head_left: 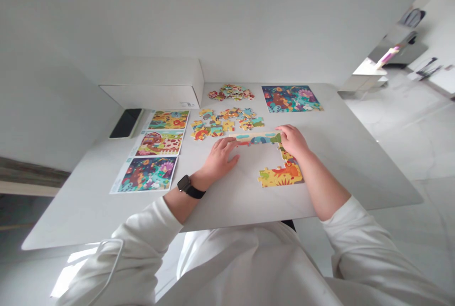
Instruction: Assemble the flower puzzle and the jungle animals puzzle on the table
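Note:
A partly joined jigsaw puzzle (280, 176) lies on the white table, with a top strip, a right side and a lower right corner showing a lion. My left hand (221, 158) rests at the left end of the top strip, fingers stretched out and thumb apart. At the strip's right end, my right hand (292, 141) touches the upper right corner, its fingers partly extended. Beneath my right hand, part of the puzzle's edge is hidden. Just beyond the strip lies a loose pile of puzzle pieces (216, 130), mostly yellow, orange and blue.
Farther back sits a second pile of puzzle pieces (232, 92), beside a completed dark puzzle (292, 99). On the left are a picture sheet (159, 145) with three scenes, a black phone (125, 123) and a long white box (152, 95) against the wall.

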`<state>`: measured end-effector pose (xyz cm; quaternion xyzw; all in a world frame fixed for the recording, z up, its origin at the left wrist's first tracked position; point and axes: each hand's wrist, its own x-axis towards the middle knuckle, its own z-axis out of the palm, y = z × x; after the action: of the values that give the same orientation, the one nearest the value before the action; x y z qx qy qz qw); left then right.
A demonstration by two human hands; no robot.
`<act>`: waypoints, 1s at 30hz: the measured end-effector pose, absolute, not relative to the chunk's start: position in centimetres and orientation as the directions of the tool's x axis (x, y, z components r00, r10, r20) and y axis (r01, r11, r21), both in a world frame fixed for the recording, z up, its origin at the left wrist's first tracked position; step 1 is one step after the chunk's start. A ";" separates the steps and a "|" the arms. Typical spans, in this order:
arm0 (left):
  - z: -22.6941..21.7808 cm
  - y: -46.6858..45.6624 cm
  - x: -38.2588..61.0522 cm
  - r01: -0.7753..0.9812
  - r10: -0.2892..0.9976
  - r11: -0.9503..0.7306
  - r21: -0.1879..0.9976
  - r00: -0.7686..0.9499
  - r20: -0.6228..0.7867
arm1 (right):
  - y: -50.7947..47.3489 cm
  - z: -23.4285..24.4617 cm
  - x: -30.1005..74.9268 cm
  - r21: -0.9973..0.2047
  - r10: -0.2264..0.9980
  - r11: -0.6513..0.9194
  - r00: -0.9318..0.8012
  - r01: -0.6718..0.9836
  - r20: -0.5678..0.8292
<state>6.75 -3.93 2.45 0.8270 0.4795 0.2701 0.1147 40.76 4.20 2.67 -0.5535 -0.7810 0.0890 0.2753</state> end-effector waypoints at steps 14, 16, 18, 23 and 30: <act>2.5 -3.9 6.6 0.713 0.857 -0.513 0.477 0.394 0.333 | 4.2 1.5 40.6 -0.434 0.902 0.405 -0.275 0.805 0.332; 2.7 -4.0 6.6 0.708 0.854 -0.519 0.479 0.402 0.331 | 4.2 1.5 40.6 -0.438 0.901 0.410 -0.279 0.800 0.333; 2.8 -4.0 6.6 0.707 0.854 -0.519 0.480 0.405 0.327 | 4.2 1.4 40.5 -0.442 0.900 0.413 -0.283 0.796 0.331; 2.9 -3.7 6.3 0.737 0.866 -0.496 0.459 0.386 0.318 | 4.2 1.5 40.4 -0.443 0.901 0.415 -0.290 0.795 0.323; 2.9 -1.4 1.9 0.912 0.944 -0.247 0.328 0.150 0.294 | 4.1 1.5 40.4 -0.429 0.899 0.420 -0.303 0.800 0.316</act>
<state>1.85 -1.36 2.90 0.7575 0.6125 0.2231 0.0361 40.40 4.15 1.47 -0.5300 -0.8014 0.0954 0.2603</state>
